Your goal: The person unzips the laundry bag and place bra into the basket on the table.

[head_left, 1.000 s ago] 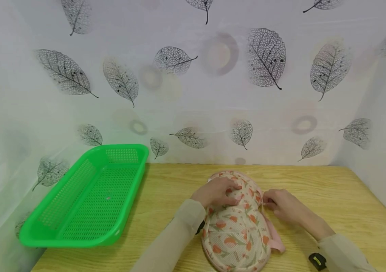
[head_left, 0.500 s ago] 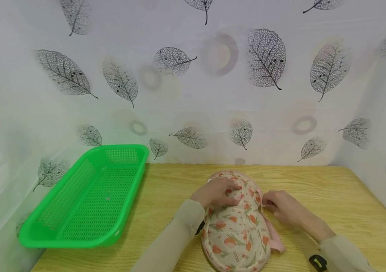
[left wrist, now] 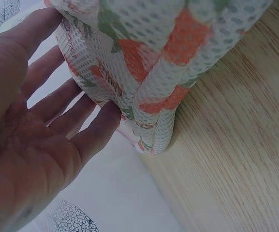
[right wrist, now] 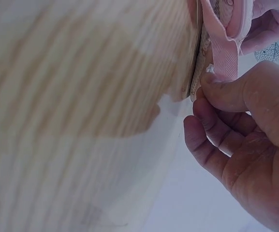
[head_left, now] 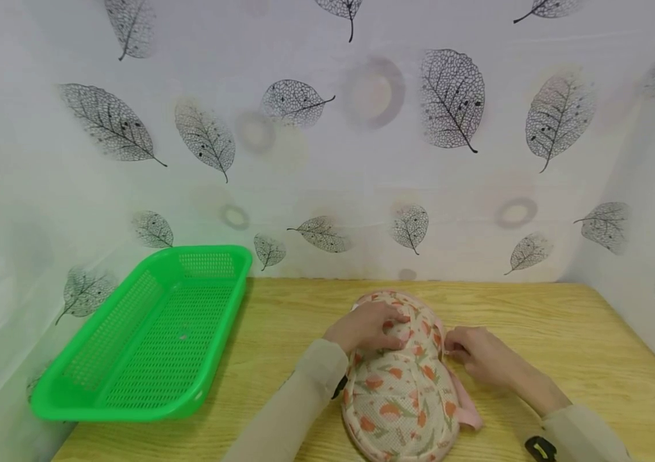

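Note:
A padded mesh piece in a figure-eight shape, cream with orange and green flowers and pink edging, lies on the table. My left hand rests on its narrower upper part. In the left wrist view, the fingers are extended and spread against the mesh. At the waist of the padded piece, my right hand pinches the side edge. A small white bit shows at the thumb tip, beside a pink strap; exactly what is pinched I cannot tell. Another stretch of pink strap lies along the right side.
To the left stands a green plastic basket with perforated walls. The wooden table meets a white leaf-print sheet at its back edge. A black wrist band shows by the right sleeve.
My right wrist and forearm have shifted slightly, while the fingers stay at the same edge. The left hand, the padded piece and the basket have held their places.

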{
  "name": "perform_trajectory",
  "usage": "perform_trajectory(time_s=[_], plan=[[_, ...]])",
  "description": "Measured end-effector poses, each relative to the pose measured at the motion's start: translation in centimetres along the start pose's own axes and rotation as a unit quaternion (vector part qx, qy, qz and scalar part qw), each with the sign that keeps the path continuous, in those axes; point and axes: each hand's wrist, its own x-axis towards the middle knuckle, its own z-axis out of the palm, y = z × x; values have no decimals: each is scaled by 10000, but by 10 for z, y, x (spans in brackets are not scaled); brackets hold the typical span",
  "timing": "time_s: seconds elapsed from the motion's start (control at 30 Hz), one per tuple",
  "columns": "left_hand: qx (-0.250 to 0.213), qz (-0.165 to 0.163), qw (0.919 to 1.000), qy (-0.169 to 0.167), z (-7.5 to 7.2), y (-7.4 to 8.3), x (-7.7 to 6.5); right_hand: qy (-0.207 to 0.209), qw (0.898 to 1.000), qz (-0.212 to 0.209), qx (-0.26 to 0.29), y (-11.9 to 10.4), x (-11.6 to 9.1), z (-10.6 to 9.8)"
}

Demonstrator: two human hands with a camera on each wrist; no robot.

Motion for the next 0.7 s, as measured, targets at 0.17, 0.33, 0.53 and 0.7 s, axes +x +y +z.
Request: perform_trajectory(time_s=[0.17,0.33,0.53,0.7], plan=[[54,25,10000,16,0,0,0,45,10000,-54,1,-1,0,0],[55,24,10000,-15,1,0,0,63,10000,-70,8,-1,-2,1],[37,-10,10000,-27,1,0,1,83,9999,-112,73,-1,-3,1],[16,10,10000,-12,2,-2,2,88,9998,-149,55,-1,-3,1]])
